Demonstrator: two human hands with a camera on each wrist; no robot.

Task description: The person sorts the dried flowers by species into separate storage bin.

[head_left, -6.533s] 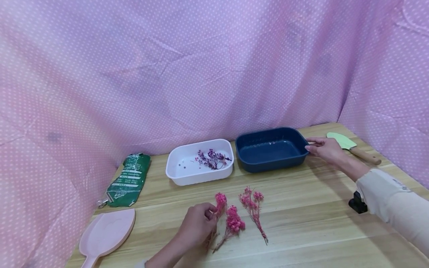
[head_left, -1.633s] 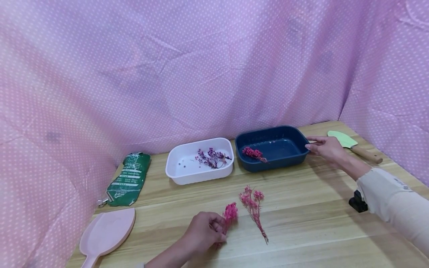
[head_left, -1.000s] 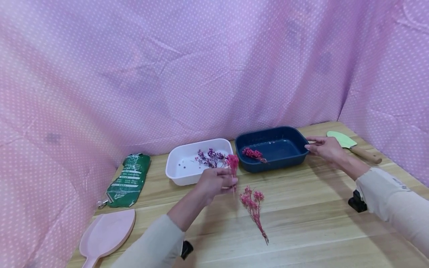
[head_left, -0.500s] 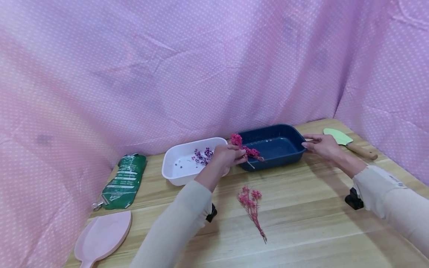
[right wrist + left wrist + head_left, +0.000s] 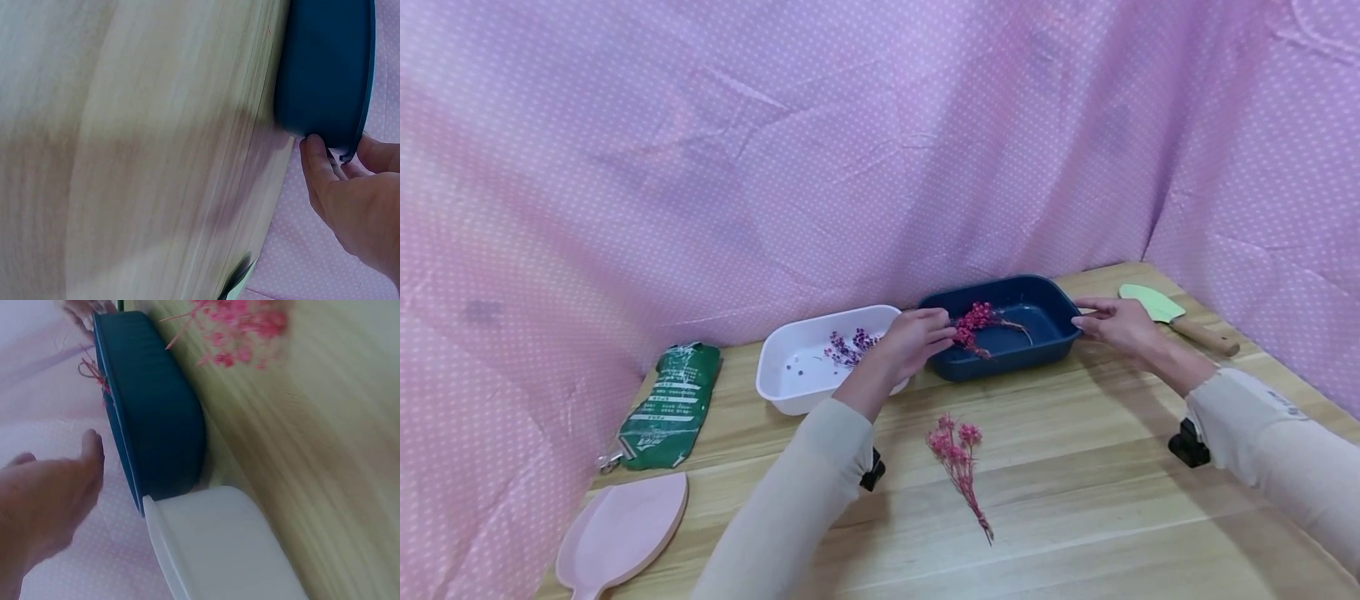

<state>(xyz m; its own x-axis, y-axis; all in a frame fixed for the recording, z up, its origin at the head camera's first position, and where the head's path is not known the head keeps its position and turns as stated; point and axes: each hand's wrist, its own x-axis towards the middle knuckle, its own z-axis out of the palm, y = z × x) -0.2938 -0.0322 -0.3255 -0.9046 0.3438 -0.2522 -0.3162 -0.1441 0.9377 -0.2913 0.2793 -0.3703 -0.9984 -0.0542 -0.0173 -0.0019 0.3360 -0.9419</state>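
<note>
A dark blue basin (image 5: 1015, 363) stands at the back of the table, with two bunches of pink dried flowers (image 5: 976, 318) lying at its left end. Over that end hovers my left hand (image 5: 917, 337); its fingers are extended and hold nothing, and the left wrist view shows the hand (image 5: 53, 500) apart from the basin. My right hand (image 5: 1122, 327) grips the basin's right end, thumb at the rim and fingers against the outer wall in the right wrist view (image 5: 362, 203). Another pink dried flower bunch (image 5: 958, 467) lies on the table in front.
A white basin (image 5: 797, 398) with purple dried flowers (image 5: 846, 346) stands left of the blue one, partly behind my left hand. Farther left lie a green packet (image 5: 673, 404) and a pink scoop (image 5: 625, 529). A green-bladed trowel (image 5: 1152, 302) lies beyond my right hand.
My left hand carried a pink flower bunch from the table up to the blue basin and let go of it there, beside the earlier bunch. The right hand stays on the basin.
</note>
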